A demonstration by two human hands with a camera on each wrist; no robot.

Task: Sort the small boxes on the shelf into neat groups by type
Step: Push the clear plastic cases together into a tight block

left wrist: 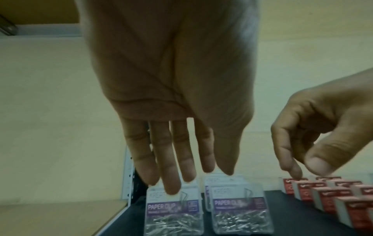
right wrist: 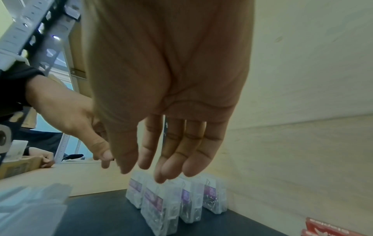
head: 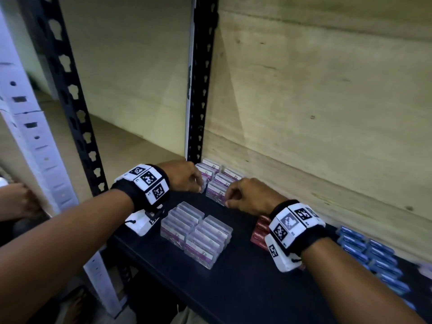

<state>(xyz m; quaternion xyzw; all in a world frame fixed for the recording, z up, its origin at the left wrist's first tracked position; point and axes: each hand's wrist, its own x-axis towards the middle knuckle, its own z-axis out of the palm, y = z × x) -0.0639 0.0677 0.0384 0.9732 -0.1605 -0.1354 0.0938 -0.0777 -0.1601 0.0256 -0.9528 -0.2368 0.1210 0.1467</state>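
Note:
Clear paper-clip boxes with purple labels (head: 217,183) stand in rows at the back left of the black shelf (head: 233,284). My left hand (head: 199,187) hangs over their left side with straight fingers (left wrist: 171,183) touching the top of a front box (left wrist: 173,212). My right hand (head: 228,199) is at the group's front right corner. Its loosely bent fingers (right wrist: 161,172) hang just above the box tops (right wrist: 159,206), and I see nothing held in them. A second clear group (head: 196,232) stands nearer me.
Red boxes (head: 259,232) sit in rows under my right wrist, and blue boxes (head: 371,256) run along the right. A black slotted upright (head: 198,90) stands at the back corner, and a wooden wall (head: 315,101) is behind. Another person's hand (head: 16,199) is at the far left.

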